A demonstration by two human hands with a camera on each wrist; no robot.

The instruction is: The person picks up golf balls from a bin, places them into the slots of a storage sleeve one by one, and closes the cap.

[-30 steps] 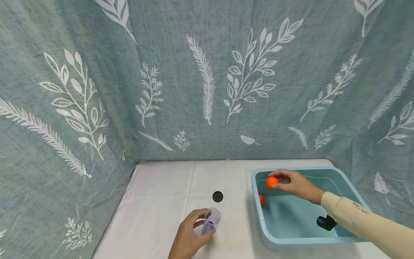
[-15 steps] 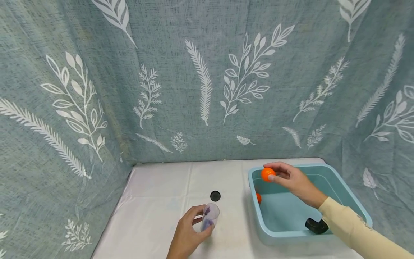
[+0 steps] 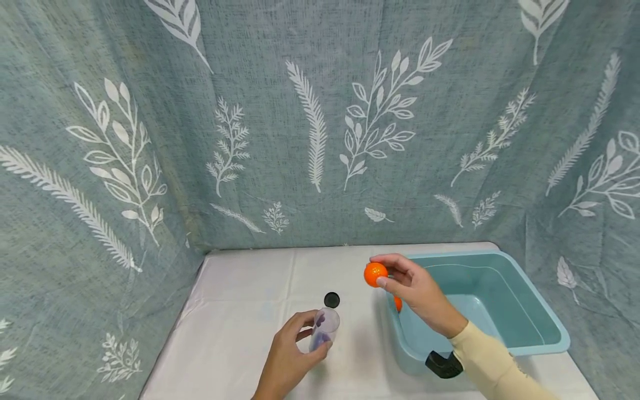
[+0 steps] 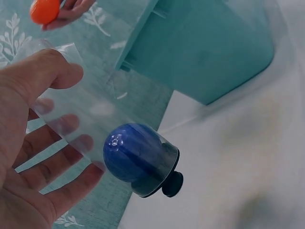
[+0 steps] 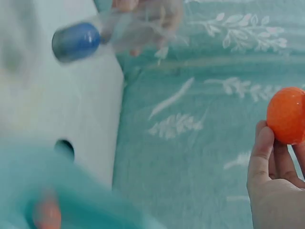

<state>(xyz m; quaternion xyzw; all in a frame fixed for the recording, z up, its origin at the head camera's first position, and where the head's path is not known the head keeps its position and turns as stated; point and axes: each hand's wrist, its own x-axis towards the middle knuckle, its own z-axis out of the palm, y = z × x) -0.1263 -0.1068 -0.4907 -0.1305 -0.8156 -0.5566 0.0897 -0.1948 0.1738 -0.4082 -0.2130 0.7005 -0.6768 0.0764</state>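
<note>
My left hand (image 3: 295, 350) grips a clear plastic tube (image 3: 327, 322), its mouth tilted up toward the head camera. At the tube's bottom sits a blue ball (image 4: 133, 150), above a dark base with a small black knob (image 4: 172, 184). Between the thumb and fingers of my right hand (image 3: 420, 291) is an orange ball (image 3: 375, 274), held up near the left rim of a teal bin (image 3: 520, 350). Tube and orange ball are apart. A second orange ball (image 3: 398, 304) shows inside the bin by its left wall.
A black disc-shaped cap (image 3: 331, 300) lies on the white-covered table (image 3: 255, 289), just beyond the tube. A black wrist device (image 3: 444, 365) is at my right forearm, over the bin's front rim. A patterned grey-green cloth (image 3: 280, 139) hangs behind the table.
My right hand has carried the orange ball left, from over the bin's inside to just past its left rim. The left hand with the tube has stayed almost in place.
</note>
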